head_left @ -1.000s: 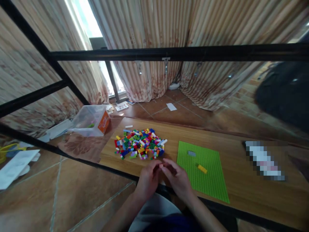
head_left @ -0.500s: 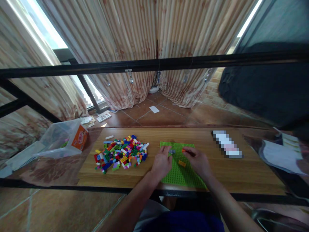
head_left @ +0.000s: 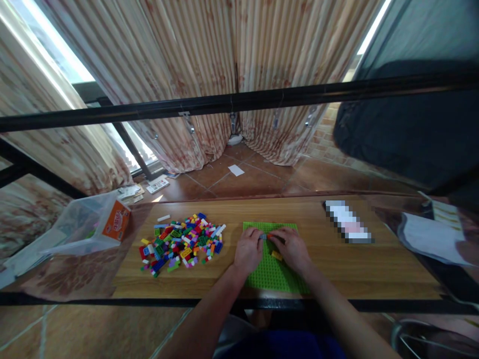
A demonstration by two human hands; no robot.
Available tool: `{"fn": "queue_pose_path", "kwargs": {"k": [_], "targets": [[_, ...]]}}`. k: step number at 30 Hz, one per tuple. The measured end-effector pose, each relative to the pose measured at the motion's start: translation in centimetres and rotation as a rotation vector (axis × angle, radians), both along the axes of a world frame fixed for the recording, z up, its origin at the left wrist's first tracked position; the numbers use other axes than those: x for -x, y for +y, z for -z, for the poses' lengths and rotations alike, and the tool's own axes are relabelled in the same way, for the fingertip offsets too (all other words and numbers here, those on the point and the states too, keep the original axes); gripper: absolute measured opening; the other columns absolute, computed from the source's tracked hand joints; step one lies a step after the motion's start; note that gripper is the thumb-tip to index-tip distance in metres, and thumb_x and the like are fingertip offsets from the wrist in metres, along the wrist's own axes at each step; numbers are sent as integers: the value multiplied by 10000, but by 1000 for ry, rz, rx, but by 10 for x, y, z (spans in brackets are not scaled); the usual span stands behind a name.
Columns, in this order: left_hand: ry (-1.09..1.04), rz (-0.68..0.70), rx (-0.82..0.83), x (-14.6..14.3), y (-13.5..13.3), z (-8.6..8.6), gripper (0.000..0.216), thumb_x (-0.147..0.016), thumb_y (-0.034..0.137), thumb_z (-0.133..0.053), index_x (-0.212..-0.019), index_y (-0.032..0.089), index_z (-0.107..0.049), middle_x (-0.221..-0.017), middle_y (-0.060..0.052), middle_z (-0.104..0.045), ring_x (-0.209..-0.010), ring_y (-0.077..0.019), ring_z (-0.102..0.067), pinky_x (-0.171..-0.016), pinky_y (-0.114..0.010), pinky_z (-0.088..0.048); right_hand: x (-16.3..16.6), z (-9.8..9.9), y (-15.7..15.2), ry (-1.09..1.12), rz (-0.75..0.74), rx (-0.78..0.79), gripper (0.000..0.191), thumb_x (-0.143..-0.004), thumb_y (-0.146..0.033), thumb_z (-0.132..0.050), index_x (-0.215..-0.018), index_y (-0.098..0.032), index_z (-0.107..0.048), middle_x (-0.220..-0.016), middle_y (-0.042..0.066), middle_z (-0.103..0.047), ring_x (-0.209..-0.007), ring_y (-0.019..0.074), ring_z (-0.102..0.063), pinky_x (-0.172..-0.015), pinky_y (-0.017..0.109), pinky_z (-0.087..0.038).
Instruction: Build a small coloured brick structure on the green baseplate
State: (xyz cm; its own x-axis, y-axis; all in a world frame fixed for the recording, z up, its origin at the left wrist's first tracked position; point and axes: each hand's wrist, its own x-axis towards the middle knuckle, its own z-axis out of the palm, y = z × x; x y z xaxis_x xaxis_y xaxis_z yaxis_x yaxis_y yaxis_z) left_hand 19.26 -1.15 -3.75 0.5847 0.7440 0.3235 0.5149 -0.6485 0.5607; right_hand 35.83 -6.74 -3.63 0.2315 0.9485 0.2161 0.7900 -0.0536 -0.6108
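A green studded baseplate [head_left: 271, 276] lies on the wooden table, under both of my hands. My left hand [head_left: 248, 252] is closed at the plate's upper left, its fingertips on a small grey brick [head_left: 262, 236]. Right beside that, my right hand [head_left: 292, 249] pinches a small orange brick [head_left: 269, 236]. The two bricks are close together; whether they are joined I cannot tell. Below my right fingers a yellow-orange brick [head_left: 277, 256] rests on the plate, partly covered by the hand.
A pile of many-coloured bricks [head_left: 183, 244] spreads over the table's left part. Beyond it stands a clear plastic bin [head_left: 84, 224] with an orange label. A pixelated phone-like object [head_left: 348, 222] lies to the right. Across the view runs a black bar [head_left: 209, 104].
My right hand has moved left with the orange brick, up to the grey brick. My left fingers have closed at the grey brick. The view has shifted slightly.
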Motion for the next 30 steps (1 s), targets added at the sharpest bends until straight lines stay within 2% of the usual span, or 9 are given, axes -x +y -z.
{"fn": "queue_pose_path", "kwargs": {"k": [3,12,23,30], "targets": [[-15,5,9,-1,1,2,150,-899,118,-522,-1011,183,-598,-1030,-62,-603,-996,-210,-564,-919,-369,-495,-4,4,-1,-81,-34,-4,225,-891,-333,-561,-964,-246,-755,-997,77,-691,-965,225,-604,-911,394,-466],[-29,0,12,-1,3,5,136,-919,134,-514,-1011,185,-599,-1041,-63,-603,-994,-204,-568,-906,-359,-495,-1,6,2,-51,-50,-5,221,-900,-342,-558,-959,-274,-759,-1010,62,-675,-961,209,-601,-899,378,-462],[26,-15,-14,-3,-1,1,133,-928,142,-499,-1012,189,-591,-1044,-70,-594,-1000,-217,-561,-917,-376,-494,-6,-12,9,-112,-121,159,220,-909,-320,-556,-957,-266,-764,-965,57,-657,-937,189,-588,-897,320,-448],[36,-21,-5,-3,-3,3,156,-916,145,-505,-1026,194,-604,-1026,-67,-575,-984,-214,-553,-899,-367,-504,-2,-23,14,-289,-186,259,242,-937,-302,-513,-916,-259,-750,-939,60,-652,-934,195,-573,-856,311,-437]]}}
